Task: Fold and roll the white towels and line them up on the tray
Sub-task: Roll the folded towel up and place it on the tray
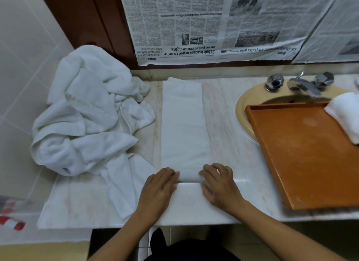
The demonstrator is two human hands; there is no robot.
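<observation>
Here's the marble surface [223,124] running wide across the room, and both hands are down at its near edge. Sheets of newspaper [194,27] are taped up on the wall, well beyond the grip. To the left of the grip sits a big heap of towels [87,115], white and crumpled, with one loose corner reaching almost to the left wrist. Off to the right of the grip, an orange tray [310,153] lies across the yellowish sink [244,105].

Now the main piece: the folded towel [184,124], a long white strip, stretches flat straight away from the grip toward the wall. Its near end is turned up into a small roll, and that roll is where the hands are.

One rolled towel [345,115] lies on the tray's far right corner, well apart from the grip.

The left hand [158,185] has its fingers bent over the roll's left end, and the right hand [219,185] curls its fingers over the right end. So both grips are closed on that rolled edge. The chrome tap [303,84] stands behind the sink, far right of the grip.
</observation>
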